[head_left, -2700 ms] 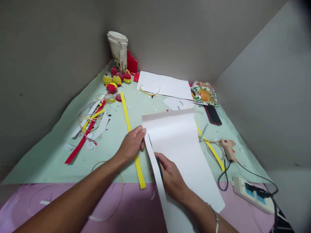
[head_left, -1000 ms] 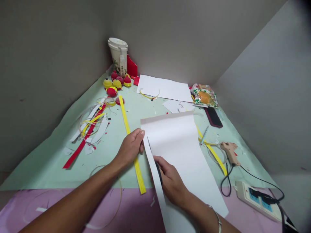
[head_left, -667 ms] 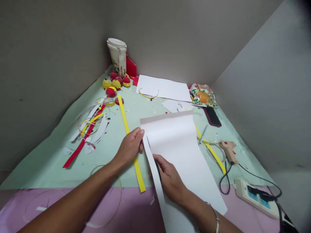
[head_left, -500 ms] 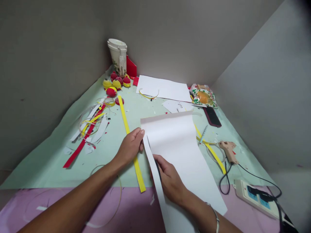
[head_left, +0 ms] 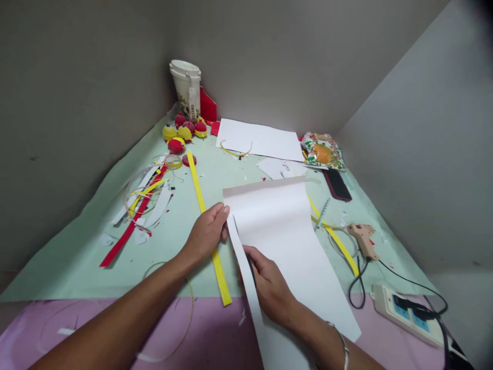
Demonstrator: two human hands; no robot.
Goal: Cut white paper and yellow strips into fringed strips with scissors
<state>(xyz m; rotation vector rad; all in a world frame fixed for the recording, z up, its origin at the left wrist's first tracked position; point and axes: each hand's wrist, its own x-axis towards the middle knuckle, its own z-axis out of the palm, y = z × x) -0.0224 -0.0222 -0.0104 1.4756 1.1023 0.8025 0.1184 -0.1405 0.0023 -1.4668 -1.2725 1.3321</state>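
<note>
My left hand (head_left: 210, 226) pinches the left edge of a large white paper sheet (head_left: 292, 241) near its far corner. A slit runs along that side, parting a long narrow strip (head_left: 246, 280) from the rest. My right hand (head_left: 269, 282) is wrapped around dark-handled scissors (head_left: 251, 267) at the slit; their blades are mostly hidden by the paper and fingers. Beneath my left wrist lies a yellow strip (head_left: 219, 272) on the green table cover.
Red and white paper scraps (head_left: 142, 205) lie at left, below several red-and-yellow balls (head_left: 184, 132) and a white cup (head_left: 187, 87). At right are a phone (head_left: 337, 185), glue gun (head_left: 363, 239) and power strip (head_left: 404, 314). Another white sheet (head_left: 262, 139) lies at the back.
</note>
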